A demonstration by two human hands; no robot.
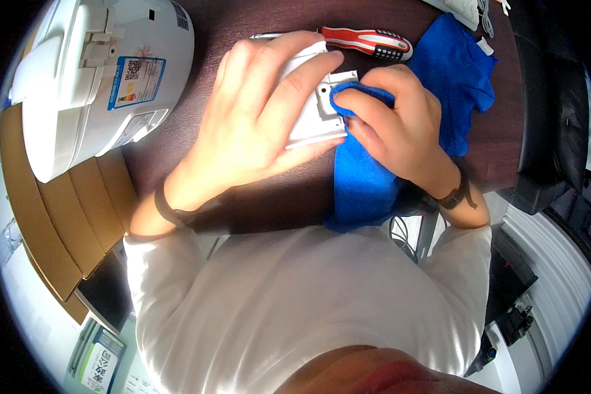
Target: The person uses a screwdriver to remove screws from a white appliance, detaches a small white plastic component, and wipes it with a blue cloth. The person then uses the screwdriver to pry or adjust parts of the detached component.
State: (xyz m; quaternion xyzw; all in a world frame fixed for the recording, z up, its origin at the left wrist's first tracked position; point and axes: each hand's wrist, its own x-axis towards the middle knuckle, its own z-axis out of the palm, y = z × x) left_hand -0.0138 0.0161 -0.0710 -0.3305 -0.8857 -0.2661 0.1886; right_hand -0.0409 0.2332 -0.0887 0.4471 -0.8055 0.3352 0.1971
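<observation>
My left hand (259, 108) grips a white plastic cover (306, 118) with moulded ridges and a small dark hole, its fingers over the top and the thumb along the lower edge. Pinched in my right hand (400, 118) is a blue cloth (368, 180), whose bunched end presses against the right side of the cover. The rest of that cloth hangs down over the table's near edge. Beyond both hands lies a screwdriver (364, 43) with a red, white and black handle, its shaft partly hidden behind my left fingers.
A white rice-cooker-like appliance (121, 72) with a label stands at the left on the dark table (207, 46). Another blue cloth (456, 79) lies at the right. Brown cardboard (65, 210) sits at the left edge. A black chair (551, 111) is at the right.
</observation>
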